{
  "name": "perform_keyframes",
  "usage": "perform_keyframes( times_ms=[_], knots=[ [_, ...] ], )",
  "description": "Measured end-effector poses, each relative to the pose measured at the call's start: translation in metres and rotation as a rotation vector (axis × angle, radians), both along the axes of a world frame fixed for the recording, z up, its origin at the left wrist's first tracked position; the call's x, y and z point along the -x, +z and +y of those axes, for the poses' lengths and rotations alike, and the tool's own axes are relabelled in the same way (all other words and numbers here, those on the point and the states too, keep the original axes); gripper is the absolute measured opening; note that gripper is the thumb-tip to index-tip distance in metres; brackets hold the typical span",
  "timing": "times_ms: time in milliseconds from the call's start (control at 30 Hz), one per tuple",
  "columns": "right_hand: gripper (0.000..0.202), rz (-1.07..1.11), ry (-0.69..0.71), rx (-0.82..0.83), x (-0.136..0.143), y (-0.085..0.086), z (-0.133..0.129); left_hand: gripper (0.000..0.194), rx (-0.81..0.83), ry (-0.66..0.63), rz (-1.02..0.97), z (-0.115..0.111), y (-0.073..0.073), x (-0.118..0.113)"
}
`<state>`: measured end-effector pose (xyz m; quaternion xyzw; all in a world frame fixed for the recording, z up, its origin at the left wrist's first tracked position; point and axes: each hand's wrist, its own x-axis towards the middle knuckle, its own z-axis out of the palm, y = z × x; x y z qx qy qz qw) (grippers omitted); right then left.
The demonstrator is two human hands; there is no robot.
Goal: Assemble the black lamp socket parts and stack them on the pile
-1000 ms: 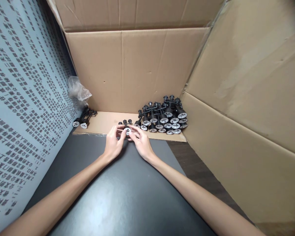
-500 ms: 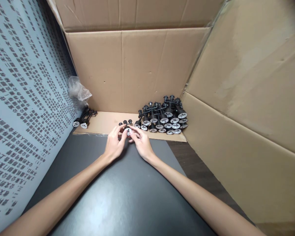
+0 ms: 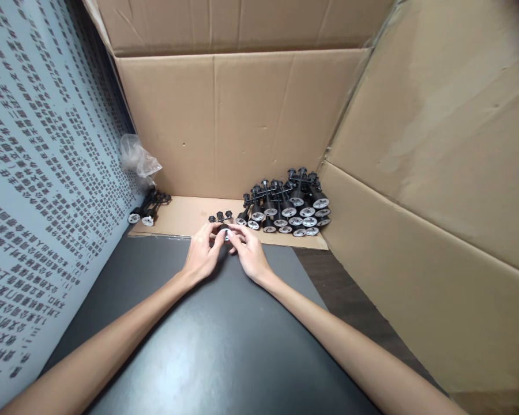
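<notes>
Between both hands is a small black model lamp post [image 3: 227,233], its round whitish base facing me and its three lantern-like heads pointing away. My left hand [image 3: 202,251] grips it from the left, thumb against the base. From the right, my right hand [image 3: 249,251] closes on the same piece, its thumb also at the base. The fingers cover most of the post. Just right of my hands lies a stacked pile of similar lamp posts [image 3: 281,210], bases toward me.
Several more black lamp posts [image 3: 149,210] lie at the far left, below a crumpled clear plastic bag [image 3: 140,157]. Cardboard walls [image 3: 251,121] rise behind and to the right; a printed blue-grey panel [image 3: 47,161] stands left. A dark grey mat [image 3: 225,351] covers the tabletop.
The held lamp post's base has tilted slightly and sits a touch lower. My fingertips have shifted a little on it, and both arms stay almost where they were.
</notes>
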<state>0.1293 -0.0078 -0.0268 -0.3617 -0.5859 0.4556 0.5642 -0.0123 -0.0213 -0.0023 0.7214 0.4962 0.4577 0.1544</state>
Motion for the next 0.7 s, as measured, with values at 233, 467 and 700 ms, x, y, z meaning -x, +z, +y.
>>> perform_keyframes(
  times_ms=[233, 467, 700],
  knots=[
    [0.033, 0.005, 0.013, 0.004, 0.0013, 0.0011, -0.0005, 0.028, 0.034, -0.010, -0.078, 0.0004, 0.0003, -0.0012],
    [0.034, 0.012, 0.031, 0.020, 0.0006, 0.0015, -0.0013, 0.029, 0.059, 0.004, -0.083, -0.0011, 0.0024, -0.0016],
    [0.040, 0.040, 0.028, 0.007, -0.0005, 0.0047, -0.0025, 0.033, 0.029, 0.001, -0.068, -0.0004, 0.0013, -0.0021]
  ],
)
